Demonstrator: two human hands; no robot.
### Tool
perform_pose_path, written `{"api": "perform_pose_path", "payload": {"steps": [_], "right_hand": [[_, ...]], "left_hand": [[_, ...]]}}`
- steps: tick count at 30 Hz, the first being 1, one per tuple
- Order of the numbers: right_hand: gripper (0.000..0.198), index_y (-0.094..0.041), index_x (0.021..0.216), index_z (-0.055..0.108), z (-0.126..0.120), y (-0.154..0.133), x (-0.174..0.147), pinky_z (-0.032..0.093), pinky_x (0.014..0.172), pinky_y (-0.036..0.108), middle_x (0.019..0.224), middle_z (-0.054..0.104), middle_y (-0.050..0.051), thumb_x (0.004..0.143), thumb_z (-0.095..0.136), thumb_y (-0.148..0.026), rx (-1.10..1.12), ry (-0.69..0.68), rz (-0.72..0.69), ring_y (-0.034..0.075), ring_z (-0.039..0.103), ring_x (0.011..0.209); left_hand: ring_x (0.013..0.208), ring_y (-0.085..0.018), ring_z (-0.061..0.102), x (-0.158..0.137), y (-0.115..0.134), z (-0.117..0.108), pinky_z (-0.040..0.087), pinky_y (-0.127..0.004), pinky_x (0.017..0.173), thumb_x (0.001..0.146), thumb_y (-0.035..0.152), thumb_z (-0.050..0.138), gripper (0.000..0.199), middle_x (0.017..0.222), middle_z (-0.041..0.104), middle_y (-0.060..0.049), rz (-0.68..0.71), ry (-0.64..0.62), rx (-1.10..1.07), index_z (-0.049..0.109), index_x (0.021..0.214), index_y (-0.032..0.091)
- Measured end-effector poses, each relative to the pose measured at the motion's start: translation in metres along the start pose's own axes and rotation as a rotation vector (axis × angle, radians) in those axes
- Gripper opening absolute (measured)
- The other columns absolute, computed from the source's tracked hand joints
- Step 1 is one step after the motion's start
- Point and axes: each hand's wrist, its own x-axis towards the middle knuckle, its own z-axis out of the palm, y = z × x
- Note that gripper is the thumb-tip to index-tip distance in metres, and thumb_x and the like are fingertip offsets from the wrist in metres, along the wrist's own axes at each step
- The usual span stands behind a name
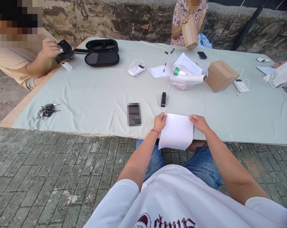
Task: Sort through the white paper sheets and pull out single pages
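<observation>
A white sheet of paper (176, 131) hangs between my two hands at the table's near edge, its lower part over my lap. My left hand (160, 122) pinches the upper left corner, with the thumb on top. At the upper right corner my right hand (198, 122) grips the sheet between thumb and fingers. Just beyond the paper lies a black stapler (163, 99) on the cloth. Left of my left hand is a dark flat object (134, 114), blurred out. The side of the sheet facing me looks blank.
A plastic basin (181, 85) holds papers and a bottle. Beside it stands a cardboard box (221, 76). Farther left are an open black case (102, 58), a white corded device (137, 70) and a bunch of keys (47, 110). Several people sit around the table (98, 95).
</observation>
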Motion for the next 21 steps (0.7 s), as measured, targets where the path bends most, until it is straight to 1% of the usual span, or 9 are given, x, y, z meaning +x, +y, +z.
{"api": "perform_pose_path", "payload": {"steps": [4,7,11,14,16,18,21], "right_hand": [[0.034,-0.024,0.095,0.071,0.001,0.006,0.001,0.049,0.079,0.036,0.091,0.071,0.003,0.087,0.048,-0.048,0.089,0.034,0.075,0.021,0.062,0.082],[0.035,-0.023,0.095,0.07,0.005,0.01,0.0,0.05,0.078,0.035,0.093,0.071,0.004,0.084,0.051,-0.05,0.262,0.038,0.108,0.021,0.062,0.083],[0.04,-0.021,0.104,0.066,0.01,0.01,-0.004,0.053,0.076,0.034,0.102,0.071,0.006,0.083,0.054,-0.053,0.514,0.03,0.167,0.021,0.065,0.089],[0.048,-0.022,0.114,0.061,0.016,0.011,-0.005,0.055,0.073,0.033,0.106,0.07,0.007,0.083,0.052,-0.058,0.621,0.073,0.213,0.021,0.067,0.09],[0.052,-0.023,0.117,0.059,0.021,0.012,-0.005,0.057,0.073,0.034,0.107,0.07,0.008,0.084,0.051,-0.062,0.668,0.099,0.222,0.022,0.068,0.09],[0.051,-0.022,0.113,0.06,0.027,0.012,-0.007,0.058,0.075,0.035,0.108,0.071,0.009,0.083,0.053,-0.063,0.719,0.094,0.216,0.023,0.069,0.092],[0.046,-0.02,0.105,0.062,0.035,0.011,-0.013,0.059,0.08,0.038,0.105,0.072,0.011,0.081,0.06,-0.059,0.813,0.045,0.225,0.025,0.069,0.094]], "left_hand": [[0.057,-0.012,0.033,0.001,0.001,-0.001,0.03,-0.025,0.057,0.091,0.043,0.047,0.031,0.06,0.037,0.004,-0.013,0.015,-0.01,0.049,0.07,0.02],[0.058,-0.012,0.033,0.001,0.001,-0.002,0.03,-0.025,0.058,0.09,0.043,0.046,0.03,0.06,0.037,0.004,-0.014,0.016,-0.004,0.049,0.07,0.02],[0.058,-0.011,0.032,0.001,0.001,-0.002,0.03,-0.025,0.058,0.089,0.044,0.048,0.031,0.06,0.036,0.004,-0.015,0.019,-0.003,0.045,0.068,0.02],[0.057,-0.011,0.03,0.001,0.001,-0.002,0.029,-0.025,0.056,0.09,0.045,0.047,0.032,0.06,0.034,0.004,-0.019,0.027,-0.033,0.042,0.069,0.021],[0.057,-0.011,0.028,0.001,0.001,-0.002,0.028,-0.025,0.055,0.09,0.045,0.047,0.033,0.061,0.032,0.004,-0.029,0.043,-0.057,0.041,0.069,0.021],[0.057,-0.011,0.028,0.001,0.002,-0.002,0.027,-0.025,0.054,0.09,0.046,0.047,0.034,0.061,0.031,0.004,-0.037,0.061,-0.075,0.04,0.068,0.021],[0.057,-0.011,0.027,0.002,0.002,-0.002,0.027,-0.025,0.053,0.089,0.047,0.049,0.036,0.061,0.03,0.004,-0.053,0.081,-0.099,0.039,0.067,0.021]]}}
